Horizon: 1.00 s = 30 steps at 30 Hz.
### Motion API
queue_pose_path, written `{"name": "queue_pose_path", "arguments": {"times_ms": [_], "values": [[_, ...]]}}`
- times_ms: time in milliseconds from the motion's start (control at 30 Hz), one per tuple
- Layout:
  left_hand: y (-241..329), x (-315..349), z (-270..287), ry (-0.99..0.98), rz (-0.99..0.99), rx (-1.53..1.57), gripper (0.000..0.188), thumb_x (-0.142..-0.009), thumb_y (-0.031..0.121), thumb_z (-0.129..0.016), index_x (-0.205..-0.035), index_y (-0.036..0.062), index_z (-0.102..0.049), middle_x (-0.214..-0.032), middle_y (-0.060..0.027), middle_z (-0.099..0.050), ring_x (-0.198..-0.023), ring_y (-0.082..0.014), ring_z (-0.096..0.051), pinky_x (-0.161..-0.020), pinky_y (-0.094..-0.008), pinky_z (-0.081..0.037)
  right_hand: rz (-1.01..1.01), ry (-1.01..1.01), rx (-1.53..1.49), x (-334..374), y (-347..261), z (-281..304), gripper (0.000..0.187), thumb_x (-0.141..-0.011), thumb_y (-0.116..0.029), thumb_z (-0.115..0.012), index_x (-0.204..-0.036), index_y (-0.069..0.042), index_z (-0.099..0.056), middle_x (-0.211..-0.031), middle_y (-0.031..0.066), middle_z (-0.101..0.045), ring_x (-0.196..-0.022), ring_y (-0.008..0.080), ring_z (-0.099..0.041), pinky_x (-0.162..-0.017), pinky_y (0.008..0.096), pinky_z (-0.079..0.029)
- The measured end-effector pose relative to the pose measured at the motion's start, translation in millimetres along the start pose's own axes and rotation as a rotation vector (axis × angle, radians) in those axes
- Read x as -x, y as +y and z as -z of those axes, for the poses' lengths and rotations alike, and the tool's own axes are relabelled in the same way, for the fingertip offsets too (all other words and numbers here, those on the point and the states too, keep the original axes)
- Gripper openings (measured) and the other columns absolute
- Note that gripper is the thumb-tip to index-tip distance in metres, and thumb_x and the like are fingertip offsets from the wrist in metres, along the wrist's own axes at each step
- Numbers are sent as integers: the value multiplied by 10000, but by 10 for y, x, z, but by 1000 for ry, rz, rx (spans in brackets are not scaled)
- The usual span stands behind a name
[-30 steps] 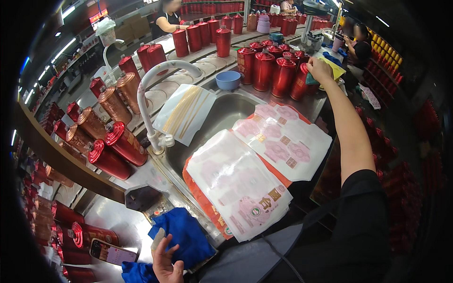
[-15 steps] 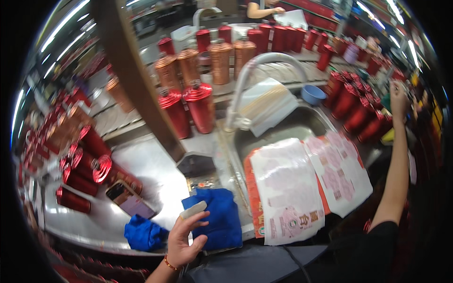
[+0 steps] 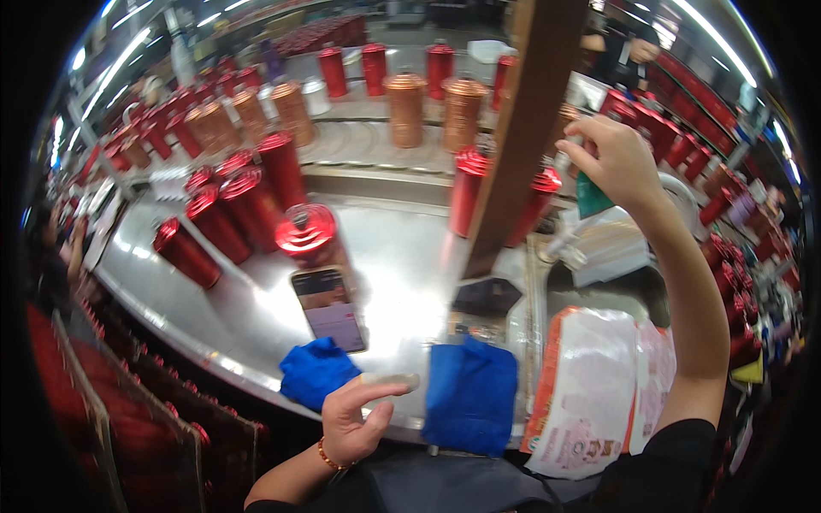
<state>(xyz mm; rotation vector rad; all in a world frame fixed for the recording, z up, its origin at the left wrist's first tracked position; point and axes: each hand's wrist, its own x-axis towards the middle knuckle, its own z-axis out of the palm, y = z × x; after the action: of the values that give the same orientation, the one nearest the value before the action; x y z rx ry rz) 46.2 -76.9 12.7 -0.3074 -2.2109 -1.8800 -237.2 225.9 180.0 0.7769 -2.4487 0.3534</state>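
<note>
High on the right, my right hand [image 3: 620,167] is closed around the top of a dark green item [image 3: 591,197]; its kind is not plain. My left hand [image 3: 352,419] holds nothing, its index finger stretched out with a pale covering and the other fingers curled. It hovers at the counter's front edge between a crumpled blue cloth [image 3: 316,372] and a folded blue cloth [image 3: 470,398]. A phone [image 3: 330,312] with a lit screen lies beyond the crumpled cloth. Just behind the phone stands a shiny red bottle [image 3: 306,239], with several more red bottles [image 3: 248,205] to its left.
A brown post [image 3: 526,128] rises from the counter [image 3: 393,248]. Printed sheets [image 3: 590,385] lie before the sink [image 3: 569,286] at right. Copper-coloured bottles [image 3: 405,111] line the rack behind. Another person [image 3: 629,56] is at the far right. Red-filled crates [image 3: 77,410] stand lower left.
The view has swung left. My right hand has come inward from the far right with the green item. My left hand stays near the blue cloths with its index finger stretched out.
</note>
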Motion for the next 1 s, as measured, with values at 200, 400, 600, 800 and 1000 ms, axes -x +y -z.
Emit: {"name": "queue_pose_path", "arguments": {"times_ms": [200, 400, 600, 800, 1000], "values": [[32, -17, 307, 79, -20, -20, 275, -921, -27, -599, -1159, -3, -734, -1162, -139, -744, -989, -188, -692, -887, -287, -526, 125, -67, -10, -192, 457, -754, 219, -902, -197, -750, -985, 4, -715, -905, 103, -725, -855, 187, -709, -761, 346, -541], [12, -118, 412, 147, -68, 8, 255, -944, -6, -609, -1166, 7, -734, -1141, -138, -738, -1019, -191, -694, -895, -282, -527, 97, -110, -211, -92, 175, -758, 283, -919, -277, -749, -1070, -41, -707, -913, 91, -712, -850, 198, -692, -779, 340, -536], [13, -171, 452, 142, -147, 8, 257, -939, -21, -602, -1158, 1, -733, -1161, -156, -732, -1033, -207, -696, -906, -289, -528, -35, -227, -92, -51, 519, -869, 382, -875, -222, -773, -1187, -24, -674, -1040, 120, -726, -927, 218, -705, -837, 351, -550], [78, -269, 691, 310, -195, 46, 227, -982, -3, -556, -1152, -43, -700, -1142, -178, -725, -1061, -219, -690, -962, -332, -523, -48, -201, -220, 139, 431, -762, 265, -833, -138, -693, -1023, 46, -674, -939, 201, -713, -862, 365, -694, -785, 409, -533], [1, -432, 718, 401, -212, -421, 394, -927, 91, -667, -1307, -6, -632, -1328, -194, -617, -1233, -307, -587, -1068, -377, -436, -213, -231, -339, 414, 176, -594, 183, -839, -96, -698, -935, 48, -638, -707, 62, -527, -652, 132, -506, -604, 308, -429]]}}
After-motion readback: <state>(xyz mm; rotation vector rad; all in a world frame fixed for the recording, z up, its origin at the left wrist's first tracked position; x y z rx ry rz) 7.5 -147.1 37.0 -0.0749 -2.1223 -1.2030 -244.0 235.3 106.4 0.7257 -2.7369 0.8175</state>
